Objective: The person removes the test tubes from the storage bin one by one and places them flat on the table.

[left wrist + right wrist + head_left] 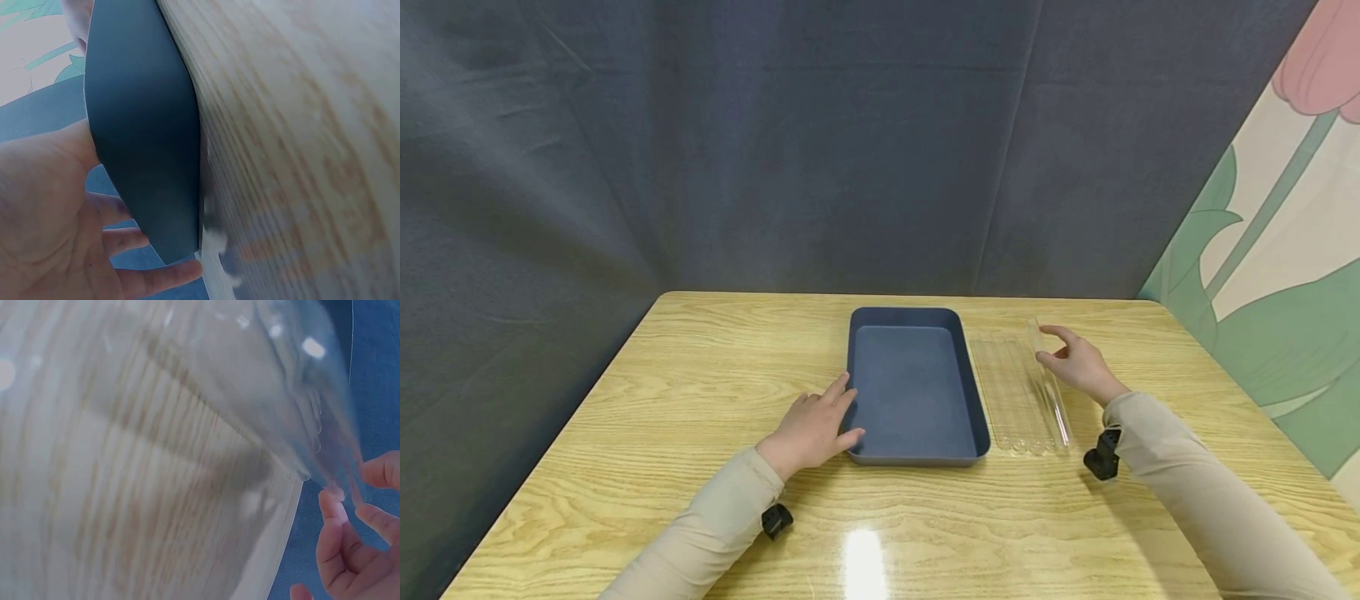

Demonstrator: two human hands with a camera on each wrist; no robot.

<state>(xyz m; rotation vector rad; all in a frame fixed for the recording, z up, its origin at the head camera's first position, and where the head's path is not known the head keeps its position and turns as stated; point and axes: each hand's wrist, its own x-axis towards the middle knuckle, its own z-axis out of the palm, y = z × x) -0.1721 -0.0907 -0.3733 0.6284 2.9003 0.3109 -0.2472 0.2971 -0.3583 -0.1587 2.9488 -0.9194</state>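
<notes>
A dark blue rectangular tray (916,383) lies on the table. My left hand (808,429) rests at its left side, fingers spread over the rim; the left wrist view shows the fingers reaching along the tray wall (147,125). Right of the tray lie several clear tubes (1006,392) side by side, with rounded near ends. With thumb and fingers, my right hand (1081,367) pinches a clear tube (1057,410) near its far end, at the right of the row. That tube (256,375) fills the upper part of the right wrist view, its edges hard to make out.
The wooden table (700,400) carries the tray and tubes. A dark blue curtain (850,167) hangs behind and to the left. On the right stands a floral cloth (1285,333). Each wrist has a small black camera (1102,456).
</notes>
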